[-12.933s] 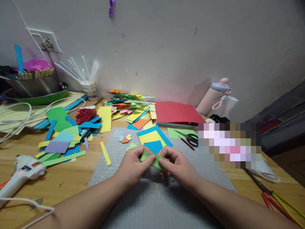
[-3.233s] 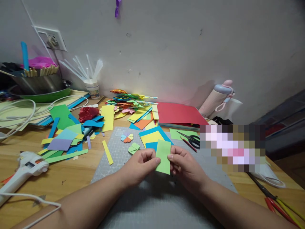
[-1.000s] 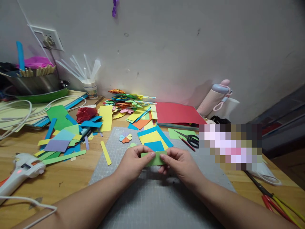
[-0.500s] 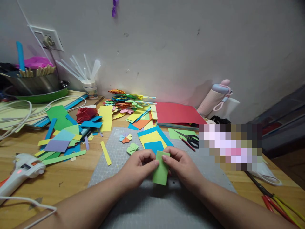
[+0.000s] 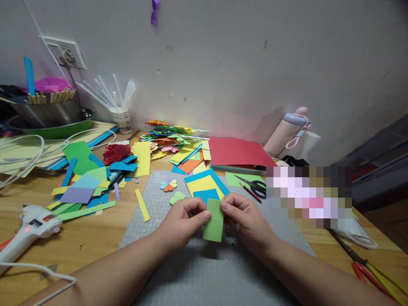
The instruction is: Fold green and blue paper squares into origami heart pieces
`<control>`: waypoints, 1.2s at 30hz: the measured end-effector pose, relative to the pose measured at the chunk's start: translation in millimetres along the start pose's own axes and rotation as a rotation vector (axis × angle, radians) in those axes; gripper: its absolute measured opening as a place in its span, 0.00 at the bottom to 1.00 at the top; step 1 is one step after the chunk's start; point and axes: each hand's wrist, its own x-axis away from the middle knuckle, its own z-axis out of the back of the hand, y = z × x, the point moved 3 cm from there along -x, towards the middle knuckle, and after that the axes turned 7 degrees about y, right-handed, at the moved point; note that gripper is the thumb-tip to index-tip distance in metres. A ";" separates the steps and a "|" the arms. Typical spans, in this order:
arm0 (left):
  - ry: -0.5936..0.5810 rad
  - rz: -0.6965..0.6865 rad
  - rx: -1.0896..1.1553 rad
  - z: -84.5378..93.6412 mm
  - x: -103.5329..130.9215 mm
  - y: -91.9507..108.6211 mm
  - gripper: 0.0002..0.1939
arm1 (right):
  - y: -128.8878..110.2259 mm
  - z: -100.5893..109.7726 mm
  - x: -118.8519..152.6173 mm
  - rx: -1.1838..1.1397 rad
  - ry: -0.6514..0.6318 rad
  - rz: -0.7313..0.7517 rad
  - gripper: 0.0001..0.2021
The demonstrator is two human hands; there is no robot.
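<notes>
A light green paper piece [image 5: 214,223], rectangular and upright, is held above the grey cutting mat [image 5: 149,255]. My left hand [image 5: 188,219] pinches its left edge between thumb and fingers. On the other side, my right hand [image 5: 244,214] grips the upper right edge with the thumb in front. Just beyond my hands lie blue and yellow sheets [image 5: 205,180]. A green folded paper shape [image 5: 177,197] is partly hidden by my left hand, and a multicoloured paper flower [image 5: 168,184] lies behind it.
Paper scraps [image 5: 79,193] and a white glue gun [image 5: 40,223] are on the left. Black scissors [image 5: 255,185] and a red pencil [image 5: 250,192] lie right of the sheets. Red-and-yellow-handled scissors [image 5: 363,265] sit at the right. A red sheet [image 5: 239,151] lies near the wall.
The green paper has shifted slightly up and left. My right thumb has moved from the paper's front toward its upper right edge, and my left hand covers more of the green folded shape.
</notes>
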 end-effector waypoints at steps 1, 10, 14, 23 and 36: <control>-0.003 0.003 -0.004 -0.3 0.1 1.0 0.12 | -0.1 0.7 0.3 0.002 0.003 0.017 0.15; -0.053 0.065 0.087 -2.9 1.3 -2.3 0.13 | -1.4 0.8 1.2 0.058 -0.048 0.046 0.15; -0.042 0.068 0.102 -2.3 1.1 -5.2 0.13 | -5.0 0.2 2.4 0.160 -0.002 0.112 0.17; 0.095 0.135 0.214 3.4 -0.7 -3.8 0.14 | 2.3 -4.8 3.5 0.277 -0.082 0.077 0.18; 0.141 0.087 0.156 6.0 -1.6 -5.9 0.15 | 3.7 -4.6 4.9 0.416 -0.098 0.140 0.18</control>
